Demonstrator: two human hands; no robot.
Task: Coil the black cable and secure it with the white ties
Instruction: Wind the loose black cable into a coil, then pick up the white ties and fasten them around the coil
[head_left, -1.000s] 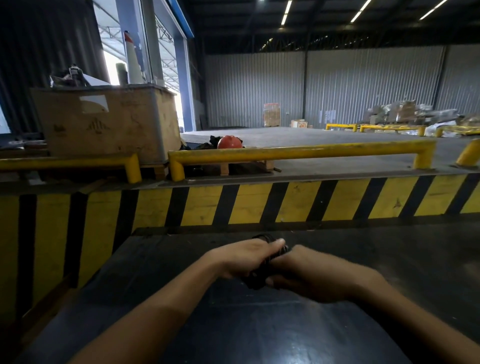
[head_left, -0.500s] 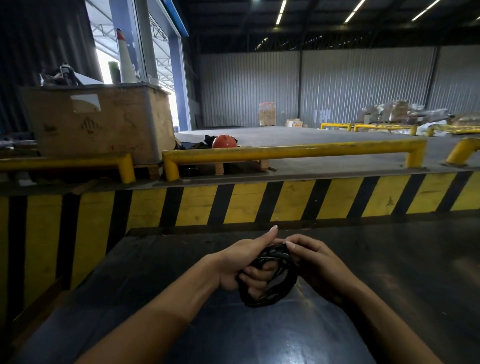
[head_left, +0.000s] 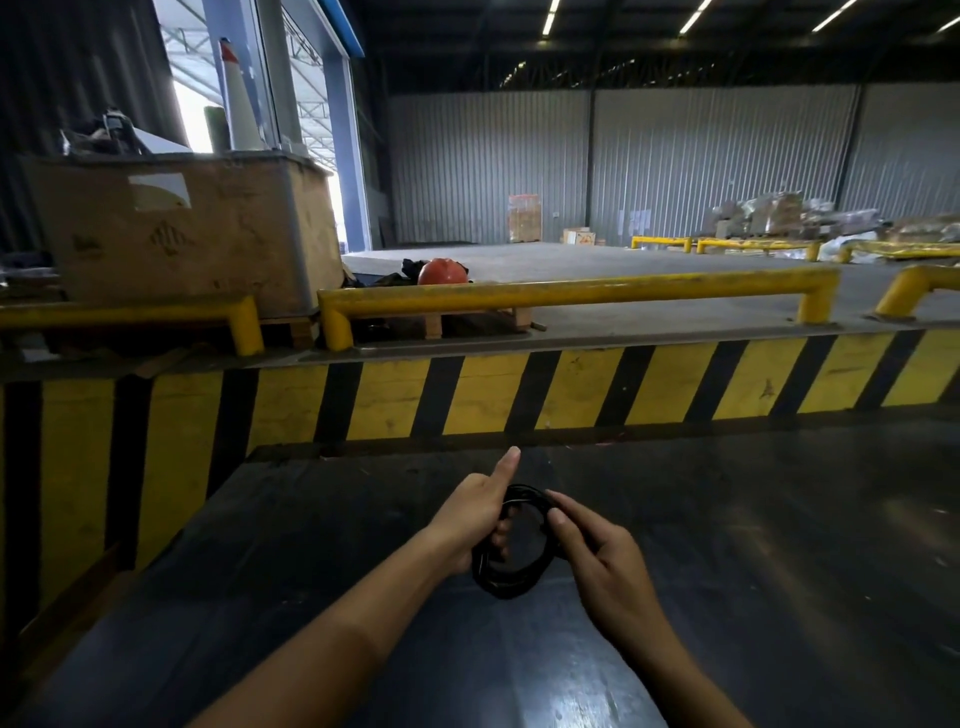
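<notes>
The black cable (head_left: 511, 584) is wound into a small coil of several loops, held upright just above the dark table (head_left: 779, 545). My left hand (head_left: 475, 517) grips the coil's left side, fingers through the loop and thumb pointing up. My right hand (head_left: 597, 553) pinches the coil's upper right edge between thumb and fingers. No white ties are visible in the head view.
A yellow-and-black striped barrier (head_left: 519, 395) runs across just beyond the table's far edge. Yellow guard rails (head_left: 571, 291) stand behind it, with a large cardboard box (head_left: 182, 234) and an orange helmet (head_left: 441, 271) at the back left.
The hands, closed together over the cable a second ago, have parted slightly. The coil has come into full view and the right hand has slid to its upper right edge.
</notes>
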